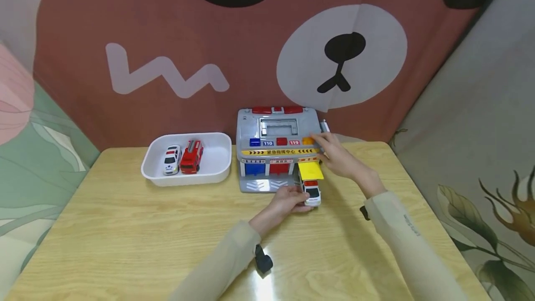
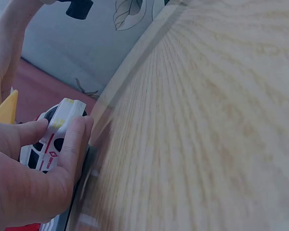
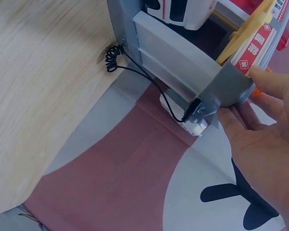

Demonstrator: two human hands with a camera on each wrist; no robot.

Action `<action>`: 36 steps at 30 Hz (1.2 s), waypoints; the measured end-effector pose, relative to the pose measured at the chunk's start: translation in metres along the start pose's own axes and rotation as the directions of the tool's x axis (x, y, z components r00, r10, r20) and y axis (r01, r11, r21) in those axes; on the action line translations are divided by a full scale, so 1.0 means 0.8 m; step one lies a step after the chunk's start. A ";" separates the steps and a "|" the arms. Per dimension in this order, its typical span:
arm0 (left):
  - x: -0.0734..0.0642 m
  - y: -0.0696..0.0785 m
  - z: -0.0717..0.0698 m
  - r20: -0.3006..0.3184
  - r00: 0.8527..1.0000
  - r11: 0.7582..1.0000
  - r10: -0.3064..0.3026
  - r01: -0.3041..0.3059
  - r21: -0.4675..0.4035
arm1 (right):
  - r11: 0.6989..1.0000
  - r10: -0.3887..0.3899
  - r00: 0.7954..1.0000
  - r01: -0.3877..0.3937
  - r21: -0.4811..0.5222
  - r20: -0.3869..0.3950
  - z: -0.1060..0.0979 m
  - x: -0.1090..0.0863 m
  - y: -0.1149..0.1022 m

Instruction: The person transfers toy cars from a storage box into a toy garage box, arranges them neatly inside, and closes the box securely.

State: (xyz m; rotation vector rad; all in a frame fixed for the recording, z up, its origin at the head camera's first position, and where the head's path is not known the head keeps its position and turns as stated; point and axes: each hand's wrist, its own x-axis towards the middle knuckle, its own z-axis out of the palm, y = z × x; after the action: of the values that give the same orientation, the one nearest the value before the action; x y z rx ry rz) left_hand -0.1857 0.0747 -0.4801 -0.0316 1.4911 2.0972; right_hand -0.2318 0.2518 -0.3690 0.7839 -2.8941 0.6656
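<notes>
From the head camera, a light wooden table point(image 1: 125, 226) stands against a reddish-brown cloth backdrop point(image 1: 167, 22) printed with a bear's white muzzle and black nose, with leaf-patterned fabric hanging at either side. A grey toy rescue station point(image 1: 277, 150) sits at the table's far edge, its yellow garage door point(image 1: 310, 170) raised over the rightmost bay. The left hand point(image 1: 288, 200) holds a white toy ambulance point(image 1: 311, 192) on the ramp just in front of that open bay, fingers curled round its side. The right hand point(image 1: 339, 154) rests on the station's right end, fingers fairly straight, one fingertip on the orange button point(image 1: 308, 141). Left of the station, a white tray point(image 1: 209, 171) holds a white police car point(image 1: 172, 159) and a red fire engine point(image 1: 192, 156) side by side. The left wrist camera shows the thumb and fingers of the left hand point(image 2: 29, 173) pinching the toy ambulance point(image 2: 55, 132) at the table's edge, wood grain filling most of the frame. The right wrist camera shows the right hand point(image 3: 265, 139) with straight fingers pressed against the station's grey side wall point(image 3: 183, 62), where a coiled black cord point(image 3: 135, 67) runs to a small plug, the backdrop behind.
</notes>
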 end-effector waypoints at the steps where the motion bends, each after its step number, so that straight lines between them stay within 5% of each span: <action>1: 0.001 0.000 -0.001 -0.002 1.000 1.000 0.004 -0.004 -0.004 | 1.000 0.004 1.000 -0.004 -0.003 0.002 0.000 0.000 0.000; 10: 0.011 0.009 -0.012 0.002 1.000 1.000 -0.017 0.017 -0.004 | 0.999 0.032 0.999 -0.032 -0.009 0.023 -0.002 0.001 -0.003; 16: 0.016 0.015 -0.014 0.002 1.000 1.000 0.021 -0.021 0.005 | 1.000 0.018 1.000 -0.018 0.001 0.020 -0.003 0.000 -0.003; 26: 0.023 0.024 -0.018 -0.083 0.996 0.997 0.032 -0.026 0.072 | 0.999 -0.037 0.999 0.038 0.039 -0.004 -0.002 -0.002 0.010; 36: 0.024 0.029 -0.018 -0.090 0.995 0.994 0.032 -0.022 0.106 | 0.997 -0.049 0.999 0.050 0.065 -0.014 -0.001 -0.002 0.016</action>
State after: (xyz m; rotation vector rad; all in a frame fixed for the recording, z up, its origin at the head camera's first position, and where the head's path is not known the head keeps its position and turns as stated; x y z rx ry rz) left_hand -0.2168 0.0651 -0.4717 -0.0695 1.6626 2.0605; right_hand -0.2366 0.2628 -0.3738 0.8529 -2.8446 0.7602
